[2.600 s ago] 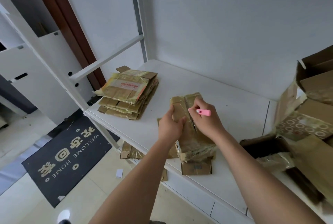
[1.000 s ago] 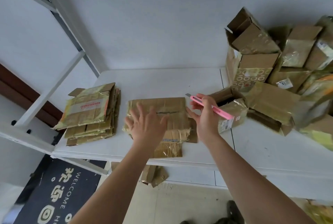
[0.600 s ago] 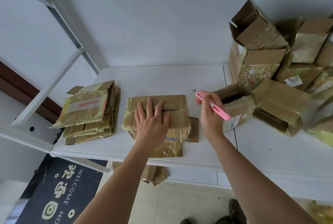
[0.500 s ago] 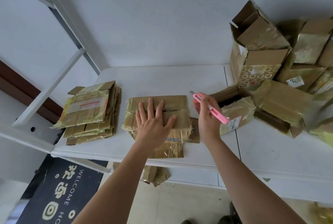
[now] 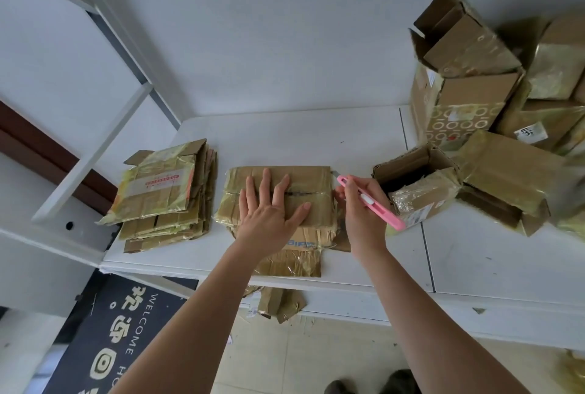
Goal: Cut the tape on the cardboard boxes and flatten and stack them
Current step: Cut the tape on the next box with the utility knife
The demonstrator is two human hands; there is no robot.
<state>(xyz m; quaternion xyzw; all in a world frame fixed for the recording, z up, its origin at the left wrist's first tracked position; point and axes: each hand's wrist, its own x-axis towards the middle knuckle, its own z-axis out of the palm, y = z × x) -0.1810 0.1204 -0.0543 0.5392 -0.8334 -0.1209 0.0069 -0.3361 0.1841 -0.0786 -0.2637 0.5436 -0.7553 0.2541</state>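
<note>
A flattened cardboard box (image 5: 311,178) covered in shiny tape lies on the white shelf (image 5: 285,137), with a slit in the tape across its top. My left hand (image 5: 269,210) presses flat on it, fingers spread. Just right of the box, my right hand (image 5: 364,207) grips a pink utility knife (image 5: 370,202), its blade tip pointing at the box's upper right corner. A stack of flattened boxes (image 5: 164,194) lies at the left end of the shelf.
A pile of unflattened taped boxes (image 5: 493,127) fills the right side, with an open box (image 5: 418,181) close beside my right hand. Cardboard scraps (image 5: 281,302) lie below the shelf edge. A dark welcome mat (image 5: 104,336) covers the floor at left.
The box went from being held and cut to lying flat. My left hand has settled on it and presses down. The right hand with the knife has stayed beside its right edge.
</note>
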